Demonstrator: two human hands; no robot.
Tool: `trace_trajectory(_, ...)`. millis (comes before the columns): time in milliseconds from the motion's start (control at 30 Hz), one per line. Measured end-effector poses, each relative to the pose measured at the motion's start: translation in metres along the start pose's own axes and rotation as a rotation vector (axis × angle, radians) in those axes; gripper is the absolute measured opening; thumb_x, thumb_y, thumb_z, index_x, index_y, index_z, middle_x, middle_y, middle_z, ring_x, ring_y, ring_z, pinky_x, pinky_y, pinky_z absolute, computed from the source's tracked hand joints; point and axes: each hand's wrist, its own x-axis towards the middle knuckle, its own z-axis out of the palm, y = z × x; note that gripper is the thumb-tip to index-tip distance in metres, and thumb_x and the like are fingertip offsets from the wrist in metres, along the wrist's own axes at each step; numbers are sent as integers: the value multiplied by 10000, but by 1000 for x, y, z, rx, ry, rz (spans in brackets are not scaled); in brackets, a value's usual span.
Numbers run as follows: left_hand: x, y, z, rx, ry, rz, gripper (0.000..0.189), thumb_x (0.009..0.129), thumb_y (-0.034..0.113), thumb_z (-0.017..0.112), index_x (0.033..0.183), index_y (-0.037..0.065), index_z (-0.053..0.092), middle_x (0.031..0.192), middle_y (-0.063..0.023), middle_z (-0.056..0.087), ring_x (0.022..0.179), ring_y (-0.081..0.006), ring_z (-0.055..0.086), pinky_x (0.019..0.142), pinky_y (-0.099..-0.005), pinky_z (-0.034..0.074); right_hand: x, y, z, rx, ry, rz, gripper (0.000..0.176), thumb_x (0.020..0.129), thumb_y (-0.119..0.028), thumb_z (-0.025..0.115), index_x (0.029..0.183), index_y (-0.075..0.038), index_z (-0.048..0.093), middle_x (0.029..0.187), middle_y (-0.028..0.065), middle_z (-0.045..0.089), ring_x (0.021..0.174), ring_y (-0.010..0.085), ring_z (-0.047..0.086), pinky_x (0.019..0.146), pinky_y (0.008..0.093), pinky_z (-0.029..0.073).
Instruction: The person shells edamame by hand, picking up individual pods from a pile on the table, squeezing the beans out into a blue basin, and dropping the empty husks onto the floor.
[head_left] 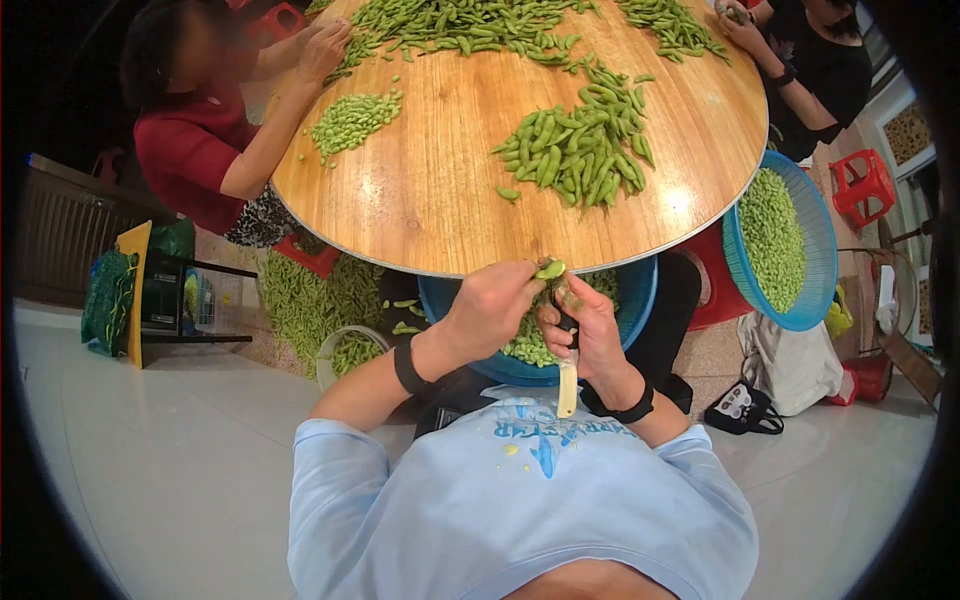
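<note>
Over the near edge of the round table my left hand (490,308) is closed, its fingertips pinching a green soybean pod (550,270). My right hand (590,325) meets it there, thumb close to the pod. Wrapped in the right hand is a slim tool with a black grip and a cream-coloured end (567,390) pointing down toward my shirt; its upper part is hidden by the fingers. Directly below both hands stands a blue basin (640,310) with shelled green beans (528,345) in it.
On the wooden table (430,190) lie a near pile of pods (575,150), shelled beans (352,125) and more pods farther back. Two people sit across at left and right. A blue basket (827,270) of beans stands right; a white bucket (328,362) and floor pods (310,305) are left.
</note>
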Motion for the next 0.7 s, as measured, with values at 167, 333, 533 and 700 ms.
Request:
trace_trajectory(167, -3, 7, 7, -602, -17, -641, 123, 863, 23, 572, 953, -35, 632, 716, -176, 606, 598, -192, 607, 543, -282, 455, 1, 1, -2, -423, 56, -206, 265, 954, -100, 510, 1205, -14, 509, 789, 70, 568, 531, 87, 466, 429, 210, 363)
trace_trajectory(333, -3, 15, 8, -315, 53, -325, 147, 842, -1, 558, 974, -44, 607, 725, -197, 595, 622, -298, 621, 547, -340, 472, 10, 3, -4, -1107, 179, -742, 374, 860, -15, 603, 1217, 21, 499, 824, 93, 579, 640, 150, 551, 560, 280, 470)
trace_trajectory(533, -11, 25, 6, -258, -7, -243, 174, 812, -17, 550, 982, -43, 576, 716, -208, 578, 652, -375, 602, 559, -393, 474, 11, -4, -2, -1492, 91, -1035, 425, 732, 55, 624, 1139, 49, 500, 913, 169, 555, 758, 304, 590, 631, 352, 494)
trace_trajectory(700, -25, 36, -31, -185, -101, -306, 117, 782, -2, 564, 897, -27, 553, 711, -205, 585, 657, -377, 610, 562, -430, 478, 4, 2, -15, -1512, -11, -840, 421, 705, 64, 634, 1100, 29, 494, 938, 180, 534, 725, 338, 574, 599, 384, 485)
